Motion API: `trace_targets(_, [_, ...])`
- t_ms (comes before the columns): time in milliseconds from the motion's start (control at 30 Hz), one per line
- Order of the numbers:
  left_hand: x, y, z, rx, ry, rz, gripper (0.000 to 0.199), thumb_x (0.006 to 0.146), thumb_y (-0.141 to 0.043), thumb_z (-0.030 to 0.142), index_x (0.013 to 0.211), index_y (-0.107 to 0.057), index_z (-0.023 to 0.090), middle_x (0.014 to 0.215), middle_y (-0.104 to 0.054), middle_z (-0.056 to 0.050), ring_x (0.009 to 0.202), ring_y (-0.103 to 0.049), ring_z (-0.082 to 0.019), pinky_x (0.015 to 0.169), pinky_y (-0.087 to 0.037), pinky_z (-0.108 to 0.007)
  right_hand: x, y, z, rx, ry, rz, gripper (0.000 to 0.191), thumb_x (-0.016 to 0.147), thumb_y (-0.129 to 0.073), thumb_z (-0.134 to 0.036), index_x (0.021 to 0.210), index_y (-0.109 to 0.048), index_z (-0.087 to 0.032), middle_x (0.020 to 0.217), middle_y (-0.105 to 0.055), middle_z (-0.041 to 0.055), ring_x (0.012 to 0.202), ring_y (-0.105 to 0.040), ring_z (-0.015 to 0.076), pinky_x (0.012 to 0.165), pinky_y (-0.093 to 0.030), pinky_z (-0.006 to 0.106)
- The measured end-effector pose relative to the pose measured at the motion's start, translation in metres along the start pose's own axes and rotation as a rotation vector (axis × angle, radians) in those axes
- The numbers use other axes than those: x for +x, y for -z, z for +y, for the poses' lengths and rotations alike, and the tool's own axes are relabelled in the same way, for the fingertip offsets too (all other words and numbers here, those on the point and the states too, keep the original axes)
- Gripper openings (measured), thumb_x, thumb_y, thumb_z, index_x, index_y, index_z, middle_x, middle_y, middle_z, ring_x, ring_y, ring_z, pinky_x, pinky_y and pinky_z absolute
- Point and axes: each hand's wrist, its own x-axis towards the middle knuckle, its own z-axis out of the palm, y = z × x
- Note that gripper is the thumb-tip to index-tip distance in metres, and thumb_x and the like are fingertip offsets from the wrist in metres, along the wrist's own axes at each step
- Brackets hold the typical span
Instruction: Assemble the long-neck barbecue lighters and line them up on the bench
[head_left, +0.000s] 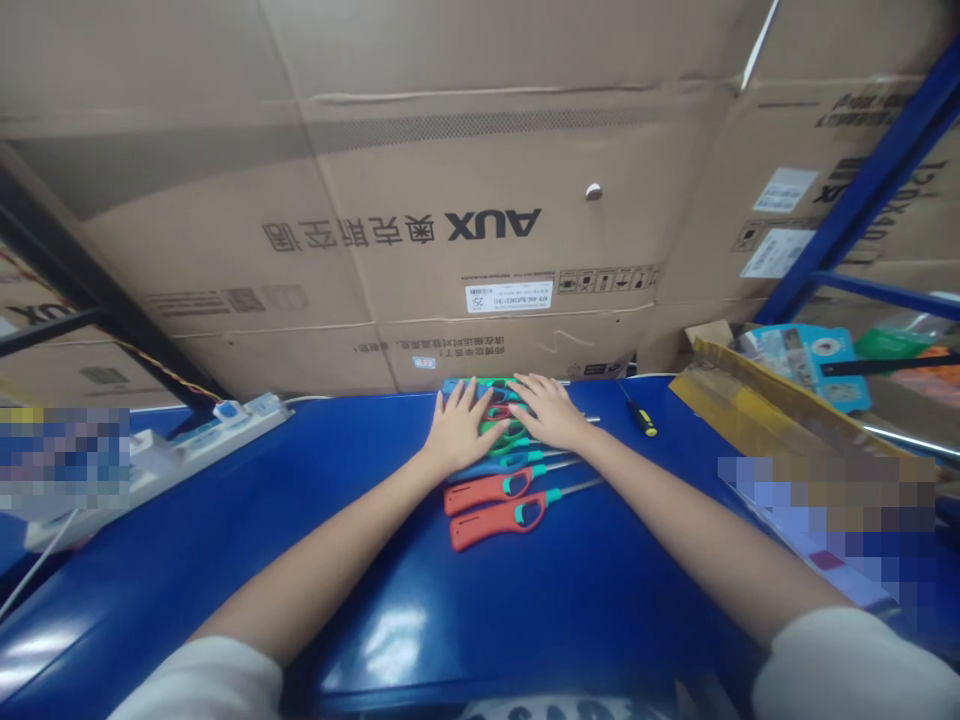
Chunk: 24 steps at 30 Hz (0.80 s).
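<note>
Several long-necked gas lighters lie side by side on the blue table (360,580), their metal tubes pointing right. The nearest is a red lighter (484,527); behind it come a second red lighter (480,490) and a blue lighter (496,463). My left hand (459,428) lies spread over the handle ends of the farther lighters. Across their trigger and neck side rests my right hand (551,412), fingers stretched forward. Both hands are open. Beneath them, parts of the farther green, red and blue lighters are hidden.
A yellow and black screwdriver (642,416) lies right of the lighters. White power strips (247,418) run along the left. A large cardboard sheet (360,290) stands behind the table. At right is an open carton (757,405), beside a blue metal post (862,180).
</note>
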Motion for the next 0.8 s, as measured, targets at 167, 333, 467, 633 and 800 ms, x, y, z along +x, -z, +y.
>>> trace_targets(167, [-0.016, -0.003, 0.008, 0.034, 0.026, 0.01, 0.069, 0.099, -0.036, 0.065, 0.153, -0.046, 0.022, 0.158, -0.041, -0.019, 0.149, -0.032, -0.039, 0.119, -0.021, -0.066, -0.01, -0.004, -0.003, -0.005, 0.036, -0.094, 0.061, 0.104, -0.029, -0.05, 0.155, -0.041, -0.019, 0.162, -0.038, 0.0081, 0.148, -0.037, 0.0276, 0.122, -0.026, 0.052])
trace_targets(333, [-0.024, -0.002, 0.022, -0.001, 0.081, -0.134, 0.077, 0.098, -0.03, 0.07, 0.16, -0.029, 0.024, 0.168, -0.017, -0.018, 0.156, -0.009, -0.041, 0.119, -0.011, -0.071, -0.022, 0.0, -0.003, -0.028, -0.007, -0.157, 0.071, 0.102, -0.026, -0.061, 0.16, -0.03, -0.022, 0.166, -0.03, 0.0079, 0.15, -0.034, 0.0285, 0.122, -0.026, 0.054])
trace_targets(467, [-0.01, -0.002, 0.028, -0.027, 0.127, -0.16, 0.077, 0.098, -0.032, 0.068, 0.16, -0.03, 0.021, 0.169, -0.014, -0.018, 0.156, -0.004, -0.042, 0.121, -0.008, -0.067, -0.02, 0.003, -0.003, -0.078, -0.111, -0.15, 0.072, 0.101, -0.024, -0.063, 0.16, -0.03, -0.023, 0.167, -0.025, 0.0097, 0.152, -0.029, 0.0338, 0.121, -0.024, 0.06])
trace_targets(633, [-0.025, 0.018, 0.029, -0.092, 0.055, -0.068, 0.075, 0.099, -0.037, 0.065, 0.155, -0.039, 0.017, 0.167, -0.021, -0.018, 0.155, -0.012, -0.042, 0.121, -0.01, -0.068, -0.032, 0.029, 0.001, -0.163, -0.249, -0.097, 0.06, 0.103, -0.03, -0.052, 0.155, -0.041, -0.025, 0.167, -0.027, 0.0086, 0.152, -0.027, 0.031, 0.123, -0.022, 0.051])
trace_targets(800, [-0.095, 0.048, 0.027, -0.264, -0.442, -0.065, 0.053, 0.092, -0.059, 0.056, 0.134, -0.06, 0.024, 0.13, -0.061, -0.012, 0.122, -0.058, -0.03, 0.102, -0.049, -0.045, -0.064, 0.069, 0.033, -0.257, -0.624, -0.075, 0.05, 0.097, -0.043, -0.032, 0.14, -0.052, -0.008, 0.143, -0.047, 0.0278, 0.134, -0.045, 0.0414, 0.103, -0.044, 0.052])
